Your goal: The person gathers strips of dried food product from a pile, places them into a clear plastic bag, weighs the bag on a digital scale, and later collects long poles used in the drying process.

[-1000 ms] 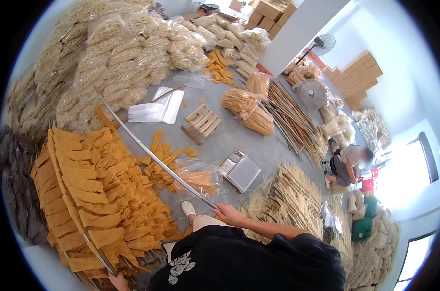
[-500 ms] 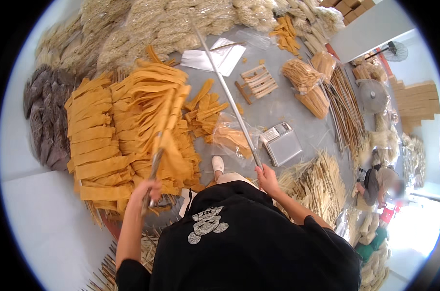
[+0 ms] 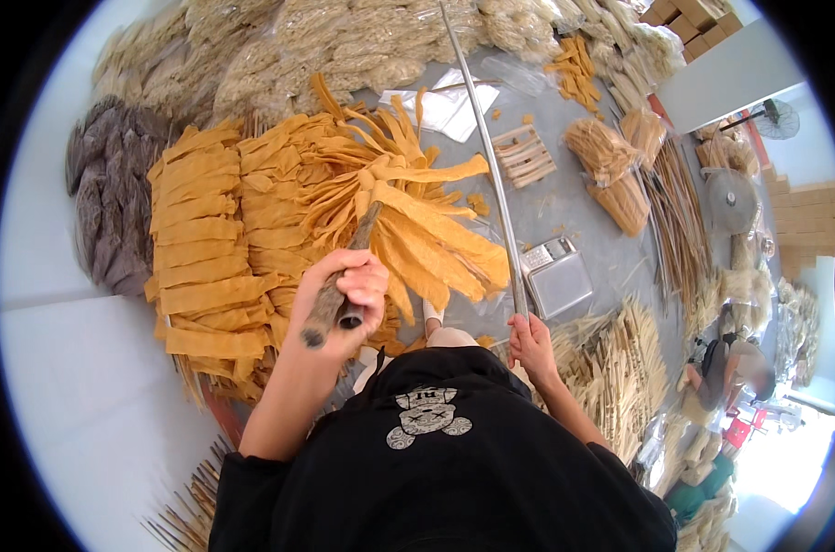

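A: What is furthest left?

B: Grey-brown bundles (image 3: 114,193), lumpy and twisted; next come flat, rumpled yellow strips (image 3: 196,244), laid in overlapping rows

A: And the left hand (image 3: 346,299)?

B: Its fingers are curled tight round a rough wooden stick (image 3: 315,333) with a blunt end, and a hollow tube (image 3: 351,322) with a dark round mouth; ahead of that fist, a loose fan of soft, leathery yellow pieces (image 3: 449,244) spreads out over the rows

A: Further right?

B: A smooth, straight metal pole (image 3: 491,152), its near end in the right hand (image 3: 530,345), fingers closed round it; the far end slants up toward pale, stringy bundles (image 3: 344,46)

A: Beyond the pole?

B: A slatted wooden stool (image 3: 525,158); a boxy scale (image 3: 559,283) with a flat metal plate; a heap of thin, pale sticks (image 3: 624,368); lastly long brown rods (image 3: 675,221), lying side by side on the floor
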